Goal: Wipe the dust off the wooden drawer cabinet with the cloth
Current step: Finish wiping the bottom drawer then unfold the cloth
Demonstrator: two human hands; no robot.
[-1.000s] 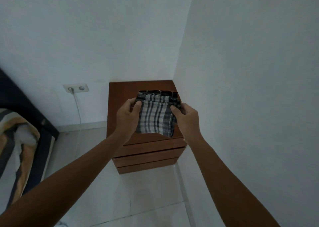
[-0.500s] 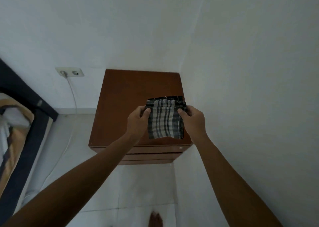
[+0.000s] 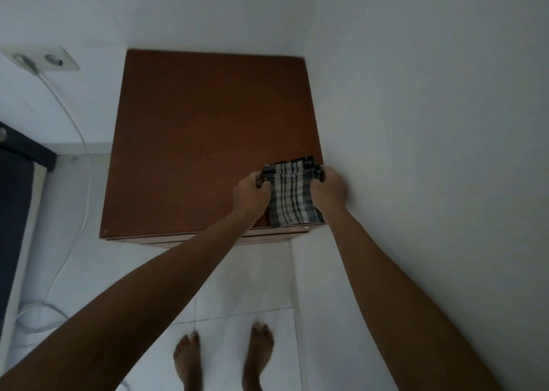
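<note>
Left hand (image 3: 251,194) and right hand (image 3: 328,189) each clenched on top corner of checked cloth (image 3: 292,196). Cloth stretched between both grips, over near right corner of wooden drawer cabinet (image 3: 208,141). Bare feet (image 3: 222,358) on floor below.

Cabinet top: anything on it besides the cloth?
Nothing else shows on the cabinet top. The plaid cloth, held by left hand and right hand, covers its front-right corner.
</note>
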